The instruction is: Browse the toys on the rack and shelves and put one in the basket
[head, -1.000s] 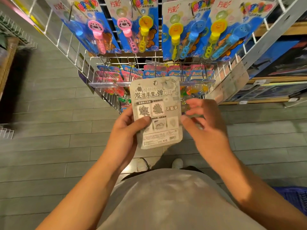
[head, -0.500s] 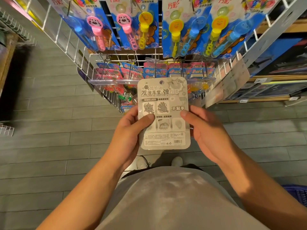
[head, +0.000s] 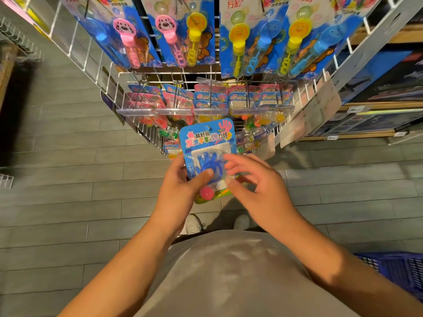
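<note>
A blue carded toy pack [head: 207, 143] with a blue sticky hand and a pink ball faces me, coloured front up. My left hand [head: 180, 188] holds it from the left, thumb pressed on the blister. My right hand [head: 256, 186] hovers at the pack's right edge with fingers spread and blurred; whether it touches the pack is unclear. Just behind the pack stands the white wire rack [head: 114, 88]. The blue basket [head: 398, 268] is on the floor at my lower right.
Bubble-wand cards [head: 187, 30] hang on the rack's upper hooks, and more small carded toys [head: 206, 97] fill the row below. Wooden shelves [head: 370, 106] with boxed toys run to the right. Grey plank floor lies left and below; my shoes [head: 194, 224] show under the pack.
The pack has been flipped from its grey printed back to its coloured front. My right hand has let go of the edge and spread its fingers.
</note>
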